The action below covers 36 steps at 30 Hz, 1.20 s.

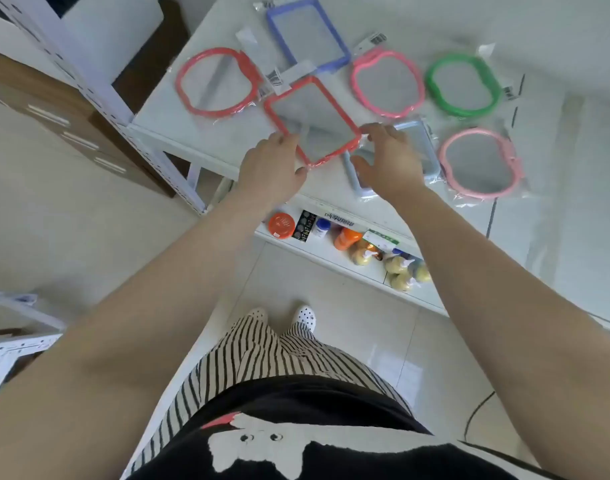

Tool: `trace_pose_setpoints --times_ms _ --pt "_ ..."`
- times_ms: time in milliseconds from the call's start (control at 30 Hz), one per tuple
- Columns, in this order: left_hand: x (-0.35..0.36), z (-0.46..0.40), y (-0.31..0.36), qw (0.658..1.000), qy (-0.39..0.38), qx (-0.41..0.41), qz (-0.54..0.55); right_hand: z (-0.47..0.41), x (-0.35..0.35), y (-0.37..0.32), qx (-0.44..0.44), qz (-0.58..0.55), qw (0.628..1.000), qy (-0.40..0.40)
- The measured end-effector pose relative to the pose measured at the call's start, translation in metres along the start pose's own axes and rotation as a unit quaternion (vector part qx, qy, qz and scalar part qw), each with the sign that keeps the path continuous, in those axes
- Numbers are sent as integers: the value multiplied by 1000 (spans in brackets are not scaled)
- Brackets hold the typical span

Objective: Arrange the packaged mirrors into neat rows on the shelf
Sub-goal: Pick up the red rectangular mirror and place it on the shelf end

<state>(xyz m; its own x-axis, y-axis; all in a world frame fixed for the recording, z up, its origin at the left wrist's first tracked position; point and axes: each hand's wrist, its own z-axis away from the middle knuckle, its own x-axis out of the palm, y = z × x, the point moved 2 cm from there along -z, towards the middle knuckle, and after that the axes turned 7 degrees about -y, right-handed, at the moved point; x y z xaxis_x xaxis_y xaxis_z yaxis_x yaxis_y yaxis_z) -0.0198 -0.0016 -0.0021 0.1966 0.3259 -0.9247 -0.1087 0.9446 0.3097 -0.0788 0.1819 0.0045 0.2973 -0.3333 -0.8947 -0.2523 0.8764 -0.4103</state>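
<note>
Several packaged mirrors lie on the white shelf top (178,109). A red rectangular mirror (312,121) lies tilted at the front middle, between my hands. My left hand (272,164) grips its lower left edge, thumb at the bottom corner. My right hand (388,161) hovers with relaxed, spread fingers, its fingertips at the mirror's right corner, and it covers part of a light blue rectangular mirror (417,133). Around them lie a red round mirror (216,81), a purple rectangular mirror (307,32), a pink round mirror (386,81), a green round mirror (464,84) and a second pink round mirror (482,162).
A lower shelf (331,258) under the front edge holds an orange lid (281,225), bottles and small packets. A white perforated rack post (99,102) and brown boxes (54,109) stand at the left. Tiled floor lies below, with my feet near the shelf.
</note>
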Motion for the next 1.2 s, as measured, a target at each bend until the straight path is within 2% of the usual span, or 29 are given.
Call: trace_pose_setpoints --times_ms 133,233,300,433,567,667,833,900,1033,1200 --pt "13 -18 -2 993 5 -69 100 -34 3 10 27 -16 999 -16" --pt "24 -34 3 968 -16 -121 218 -58 12 19 71 -70 995 -30" --pt "29 -44 3 932 -22 -175 316 -69 16 23 107 -111 987 -35" --pt "37 -53 5 828 -12 -251 501 -82 22 20 136 -194 971 -30" --pt "32 -51 9 800 -15 -263 539 -84 18 18 202 -308 929 -48" --pt "23 -42 14 780 -38 -255 570 -73 7 19 213 -351 911 -37" --pt "4 -27 30 727 -59 -218 649 -35 -8 23 226 -435 872 0" --pt "-3 -22 34 733 -56 -203 647 -14 -14 22 214 -433 875 23" --pt "-6 -1 37 784 -55 -145 601 41 -18 15 202 -433 876 67" --pt "5 36 48 818 -94 -58 565 122 -5 9 243 -448 849 138"
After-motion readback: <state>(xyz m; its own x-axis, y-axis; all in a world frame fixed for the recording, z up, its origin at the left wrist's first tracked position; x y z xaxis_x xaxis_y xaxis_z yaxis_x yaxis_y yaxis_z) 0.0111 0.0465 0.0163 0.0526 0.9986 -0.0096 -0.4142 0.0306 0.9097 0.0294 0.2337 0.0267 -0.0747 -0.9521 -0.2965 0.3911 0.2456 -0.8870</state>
